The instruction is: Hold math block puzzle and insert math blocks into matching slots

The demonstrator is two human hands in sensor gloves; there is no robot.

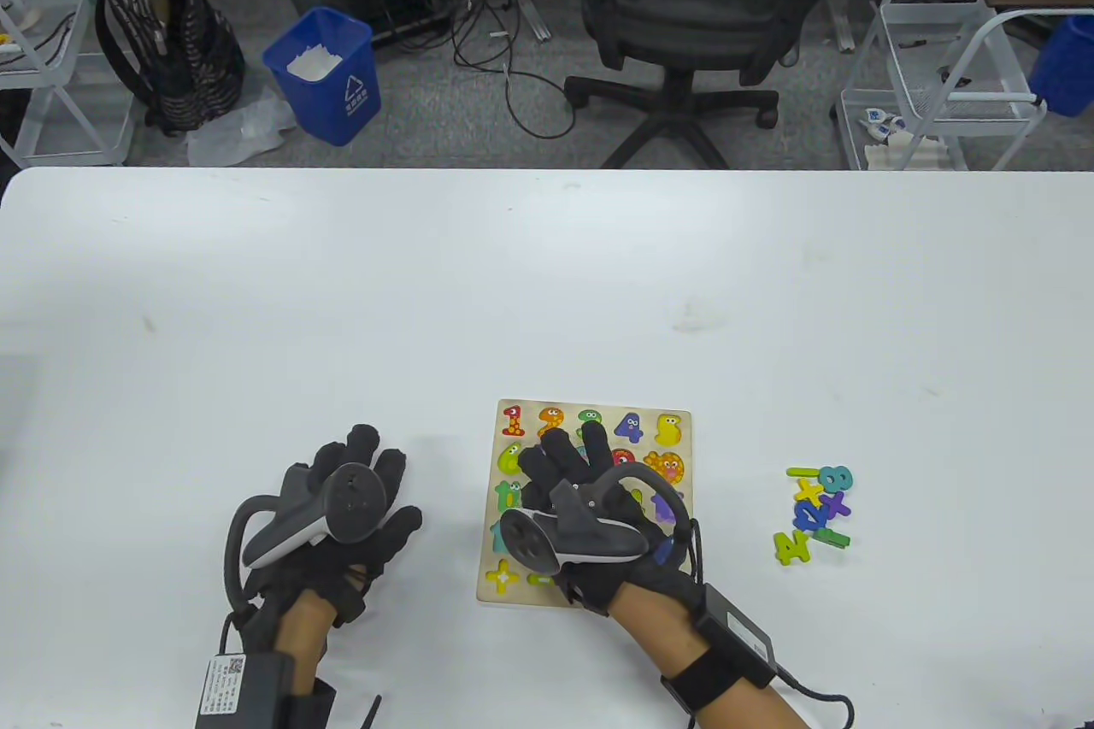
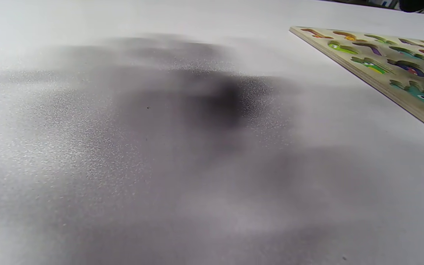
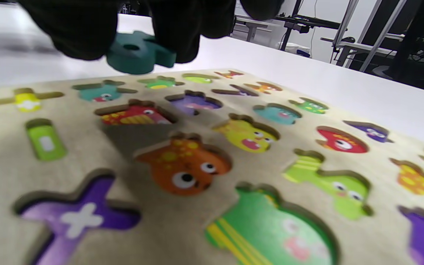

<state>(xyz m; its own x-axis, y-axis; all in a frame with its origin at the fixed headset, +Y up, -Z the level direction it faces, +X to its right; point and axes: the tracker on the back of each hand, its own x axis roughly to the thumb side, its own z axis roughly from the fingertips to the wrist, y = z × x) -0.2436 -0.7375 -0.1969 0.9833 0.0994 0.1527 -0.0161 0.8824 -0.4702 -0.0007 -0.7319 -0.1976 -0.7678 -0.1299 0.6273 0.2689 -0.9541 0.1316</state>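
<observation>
The right hand hovered over the board, its fingers curled round a teal block — pinched at the block's near edge, the rest of it jutting out toward the open slots. In the right wrist view the block hung clear of the wood, not touching it, tilted a little, with a round hole showing in its upper face; which numeral it was I could not tell. Directly below and just ahead of the grip lay the teal slot, and that looked the likeliest match by colour, though this is a judgement only. The block's long axis ran roughly across the fingers, so a small turn of the wrist may be wanted before it goes down flat.

The left hand rested flat on the table, fingers spread and holding nothing, well to the left of the grip and not touching the board — so the board was not yet held. The loose blocks lay in a small heap to the right of the grip, nearer the right hand.
</observation>
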